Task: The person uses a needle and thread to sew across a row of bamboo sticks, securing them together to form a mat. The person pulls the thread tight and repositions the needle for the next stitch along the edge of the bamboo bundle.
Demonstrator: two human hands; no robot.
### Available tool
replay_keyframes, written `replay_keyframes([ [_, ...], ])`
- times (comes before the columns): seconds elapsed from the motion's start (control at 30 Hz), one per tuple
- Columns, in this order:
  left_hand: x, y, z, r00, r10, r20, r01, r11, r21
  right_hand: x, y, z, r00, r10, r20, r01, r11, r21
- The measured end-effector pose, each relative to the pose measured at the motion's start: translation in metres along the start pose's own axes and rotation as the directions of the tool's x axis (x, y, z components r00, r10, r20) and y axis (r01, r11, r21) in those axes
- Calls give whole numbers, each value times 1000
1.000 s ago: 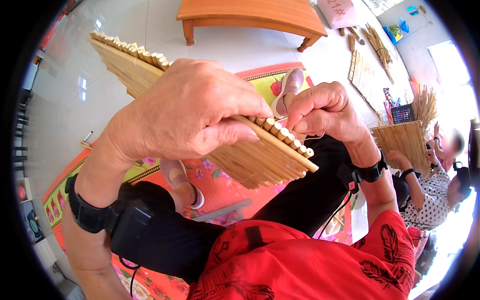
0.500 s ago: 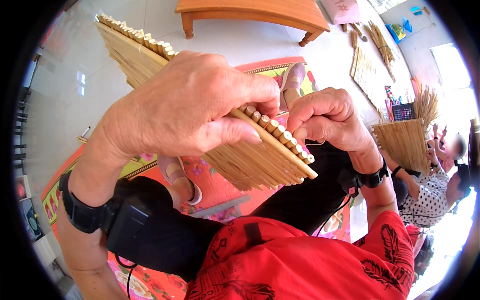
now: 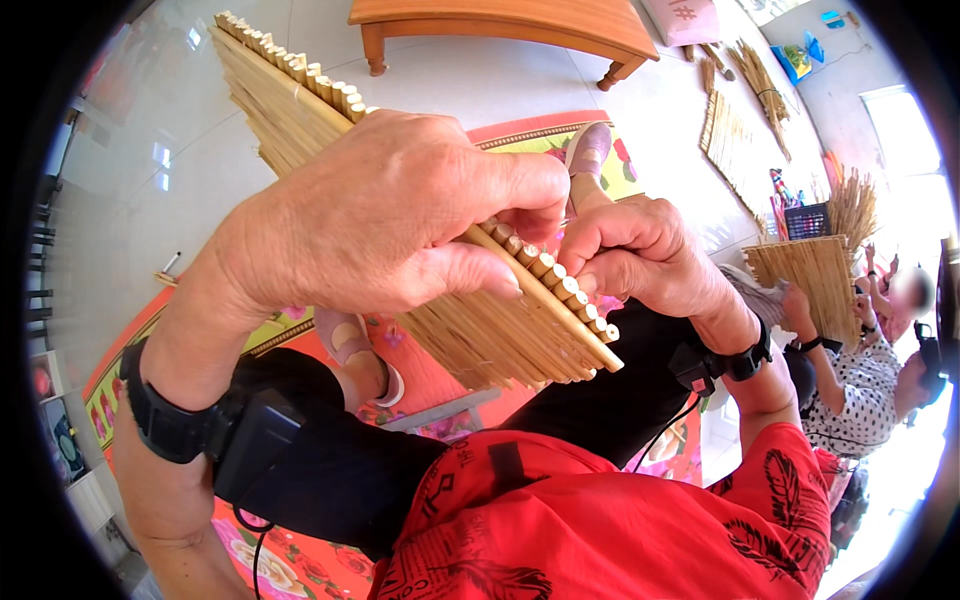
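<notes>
On tiles (image 3: 170,230), floral mat (image 3: 290,560); wooden table (image 3: 500,16) beyond; hands (image 3: 390,215) at stick panel (image 3: 485,345).

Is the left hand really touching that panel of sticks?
Touching. The head view shows the left hand clasping the panel of sticks, thumb against its near face and index finger bent over the edge.

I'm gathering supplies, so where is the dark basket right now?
In the head view, the dark basket is at the right side, just left of the upright stalk bundle and above the co-worker's stalk panel.
</notes>
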State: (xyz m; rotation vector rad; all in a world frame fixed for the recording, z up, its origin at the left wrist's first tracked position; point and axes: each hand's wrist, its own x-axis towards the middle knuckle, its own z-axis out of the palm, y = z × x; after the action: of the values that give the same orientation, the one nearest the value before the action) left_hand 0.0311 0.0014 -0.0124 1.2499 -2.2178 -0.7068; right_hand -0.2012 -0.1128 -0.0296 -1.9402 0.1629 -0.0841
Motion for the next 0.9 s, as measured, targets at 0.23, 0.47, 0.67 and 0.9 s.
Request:
replay_keyframes([
  [0.23, 0, -2, -3, 998, 35, -45, -35, 999, -1, 1, -13, -5, 999, -37, 1, 37, 987, -159],
  [0.47, -1, -2, -3, 995, 69, -67, -65, 996, 60, -1, -12, 6, 962, 174, -212, -151, 981, 122],
  [0.67, -4, 2, 1, 995, 42, -91, -35, 996, 79, 5, -24, 14, 937, 234, -258, -255, 965, -52],
  [0.9, -4, 1, 5, 995, 45, -87, -39, 997, 60, 2, -21, 13, 950, 250, -189, -269, 959, -86],
])
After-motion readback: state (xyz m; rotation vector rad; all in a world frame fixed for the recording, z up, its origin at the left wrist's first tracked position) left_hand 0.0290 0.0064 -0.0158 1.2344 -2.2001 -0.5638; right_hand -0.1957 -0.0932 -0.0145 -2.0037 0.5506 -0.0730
